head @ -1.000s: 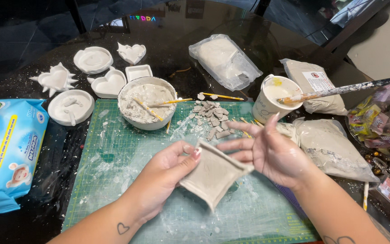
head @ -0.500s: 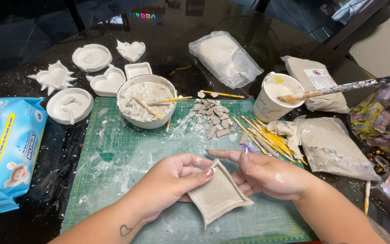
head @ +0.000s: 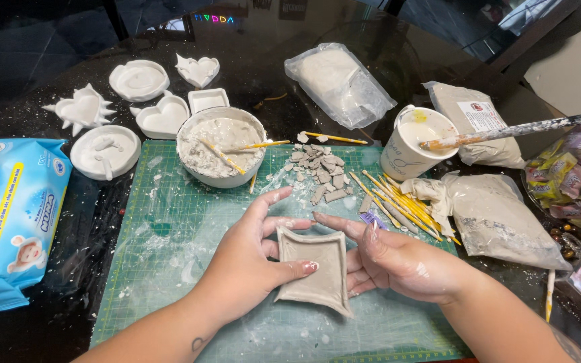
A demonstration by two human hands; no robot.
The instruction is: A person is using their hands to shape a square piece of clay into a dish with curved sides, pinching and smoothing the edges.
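- Item in hand: a small square grey wet-clay tray with raised, wavy rim [head: 312, 269], over the near middle of the green gridded cutting mat [head: 163, 222]. It looks shaped but raw: surface damp, edges uneven, so I judge it formed and not yet smoothed or dried.
- My left hand [head: 250, 259]: clamped on the tray's left edge, thumb over the rim, fingers underneath.
- My right hand [head: 391, 259]: cupped against the tray's right side, forefinger stretched along the far rim; touching and supporting it rather than gripping.
- White round bowl of grey clay slip [head: 221, 144], far-left part of the mat, two yellow sticks standing in it; still well filled.
- Heap of broken grey dried-clay pieces [head: 321, 171], far middle of the mat, unused.
- Bundle of yellow-handled modelling tools [head: 401, 205], just right of my hands, lying idle.
- White paper cup with a long brush resting across it [head: 415, 141], far-right of the mat.
- Finished white pieces, off the mat at the counter's far-left: spiked heart dish [head: 82, 109], round dishes [head: 138, 79], plain heart dishes [head: 163, 117], small square tray [head: 208, 99]. These look dry and done.
- Clear bags of grey clay [head: 337, 81], far and right edge of the counter.
- Blue pack of wet wipes [head: 11, 215], left edge, closed.
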